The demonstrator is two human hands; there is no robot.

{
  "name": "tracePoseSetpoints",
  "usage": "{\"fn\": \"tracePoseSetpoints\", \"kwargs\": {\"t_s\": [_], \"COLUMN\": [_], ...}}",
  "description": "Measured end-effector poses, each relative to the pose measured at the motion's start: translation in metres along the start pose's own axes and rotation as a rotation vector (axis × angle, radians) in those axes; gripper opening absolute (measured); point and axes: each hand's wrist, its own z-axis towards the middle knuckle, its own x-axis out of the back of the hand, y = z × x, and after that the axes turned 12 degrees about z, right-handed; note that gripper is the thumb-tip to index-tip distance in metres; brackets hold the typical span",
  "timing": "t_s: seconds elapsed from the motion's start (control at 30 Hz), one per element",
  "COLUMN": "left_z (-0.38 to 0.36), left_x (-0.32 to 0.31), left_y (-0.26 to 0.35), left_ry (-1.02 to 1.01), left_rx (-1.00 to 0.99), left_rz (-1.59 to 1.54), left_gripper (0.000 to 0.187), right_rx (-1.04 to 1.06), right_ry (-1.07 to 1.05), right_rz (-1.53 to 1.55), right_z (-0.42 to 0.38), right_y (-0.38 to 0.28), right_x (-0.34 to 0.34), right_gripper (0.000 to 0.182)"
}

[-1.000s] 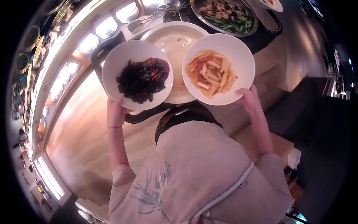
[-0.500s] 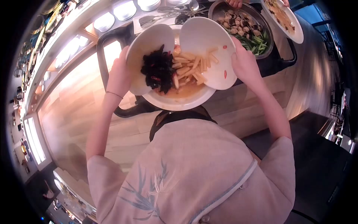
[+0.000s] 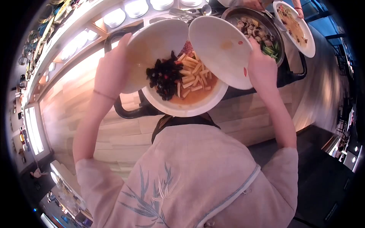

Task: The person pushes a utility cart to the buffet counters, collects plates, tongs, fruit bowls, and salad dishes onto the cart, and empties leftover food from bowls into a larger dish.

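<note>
My left hand (image 3: 112, 68) is closed on the outer rim of a white dish (image 3: 152, 40), which tilts inward. Dark black pieces of food, perhaps wood ear fungus (image 3: 165, 78), lie at its lower edge and over the large white bowl (image 3: 186, 112) underneath. Across from it, my right hand (image 3: 264, 68) grips a second tilted white dish (image 3: 220, 47), bare except for a brownish smear and red marks. Pale yellow food strips (image 3: 194, 74) rest in orange-brown liquid in the bowl.
Behind the right dish stands a metal pan (image 3: 282, 51) of meatball-like pieces and greens. Another person's hand (image 3: 254, 4) is above it; another hand (image 3: 299, 13) holds an oval plate (image 3: 308, 47) of food scraps. Spoons (image 3: 206, 9) and stacked white plates (image 3: 114, 18) line the back. A black cart handle (image 3: 119, 108) is at left.
The yellow strips have slid off the right dish into the bowl. Both dishes tilt more steeply, and my left hand has moved outward. The black pieces have shifted slightly downward.
</note>
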Motion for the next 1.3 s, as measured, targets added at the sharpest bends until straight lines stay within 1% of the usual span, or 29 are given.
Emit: {"fn": "tracePoseSetpoints", "kwargs": {"t_s": [0.07,0.13,0.2,0.23,0.27,0.33,0.37,0.43,0.47,0.53,0.57,0.6,0.67,0.73,0.77,0.83,0.87,0.93,1.0,1.07,1.1,1.13,1.17,1.2,1.27,1.3], "left_z": [0.001,0.008,-0.002,0.009,0.020,0.021,0.026,0.034,0.040,0.031,0.029,0.027,0.021,0.011,0.004,-0.016,-0.024,-0.034,-0.043,-0.052,-0.054,-0.061,-0.072,-0.078,-0.095,-0.101], "left_x": [0.019,0.026,0.016,0.011,0.009,0.010,0.006,-0.004,-0.002,0.000,0.006,0.011,0.008,0.007,0.008,0.014,0.018,0.025,0.017,0.001,-0.003,-0.008,-0.012,-0.016,-0.023,-0.027], "left_y": [-0.001,0.008,0.008,0.007,0.004,0.004,0.002,-0.002,-0.002,-0.004,-0.009,-0.016,-0.041,-0.068,-0.078,-0.102,-0.108,-0.115,-0.134,-0.143,-0.150,-0.159,-0.169,-0.175,-0.185,-0.191], "left_ry": [-0.025,0.055,0.003,0.008,0.013,0.059,0.052,0.029,0.065,-0.052,-0.038,-0.039,-0.051,-0.154,-0.159,-0.177,-0.176,-0.198,-0.207,-0.207,-0.197,-0.211,-0.224,-0.215,-0.189,-0.201], "left_rx": [0.008,-0.091,-0.084,-0.080,-0.075,-0.072,-0.090,-0.094,-0.111,0.054,-0.017,-0.039,-0.021,0.116,0.104,0.262,0.249,0.361,0.376,0.398,0.384,0.416,0.452,0.437,0.536,0.554], "left_rz": [0.053,-0.006,0.012,0.033,0.056,0.065,0.034,-0.019,-0.022,-0.059,-0.201,-0.367,-0.525,-0.624,-0.631,-0.752,-0.760,-0.818,-0.881,-1.027,-1.027,-1.067,-1.107,-1.108,-1.211,-1.236], "left_gripper": [0.045,0.045,0.044,0.044,0.043,0.042,0.041,0.041,0.041,0.040,0.038,0.038,0.036,0.034,0.034,0.033,0.033,0.038,0.035,0.034,0.034,0.034,0.035,0.035,0.039,0.039], "right_rx": [-0.018,-0.044,0.070,0.079,-0.009,-0.095,-0.097,0.044,0.039,-0.076,-0.079,-0.099,-0.012,-0.016,0.084,0.298,0.293,0.595,0.575,0.476,0.382,0.377,0.324,0.273,0.227,0.194], "right_ry": [-0.013,-0.028,-0.021,-0.023,-0.039,-0.028,-0.045,0.045,0.081,0.037,0.102,0.092,0.139,0.175,0.296,0.513,0.518,0.782,0.770,0.844,0.870,0.875,0.907,0.950,0.976,1.007], "right_rz": [-0.004,-0.007,-0.078,-0.098,-0.035,-0.036,-0.034,-0.023,-0.040,-0.030,-0.034,-0.040,0.014,0.019,0.016,0.054,0.040,0.030,0.021,0.107,0.110,0.109,0.122,0.128,0.095,0.120], "right_z": [0.002,0.011,0.025,0.021,0.014,0.013,0.014,0.023,0.024,0.008,0.006,-0.002,-0.007,-0.016,-0.019,-0.028,-0.029,-0.028,-0.031,-0.030,-0.034,-0.038,-0.042,-0.043,-0.052,-0.055], "right_y": [-0.007,-0.005,0.005,0.003,-0.001,-0.001,0.007,0.027,0.031,0.031,0.034,0.035,0.036,0.032,0.028,0.019,0.013,0.004,-0.016,-0.016,-0.021,-0.026,-0.032,-0.035,-0.044,-0.046], "right_x": [0.012,0.007,-0.021,-0.020,-0.015,-0.006,-0.013,-0.032,-0.032,-0.032,-0.031,-0.029,-0.017,-0.003,0.006,0.009,0.010,0.015,0.010,-0.010,-0.012,-0.014,-0.014,-0.011,-0.011,-0.011], "right_gripper": [0.035,0.033,0.033,0.031,0.036,0.036,0.036,0.033,0.033,0.030,0.030,0.030,0.032,0.032,0.031,0.032,0.032,0.033,0.030,0.026,0.024,0.024,0.022,0.020,0.019,0.017]}}
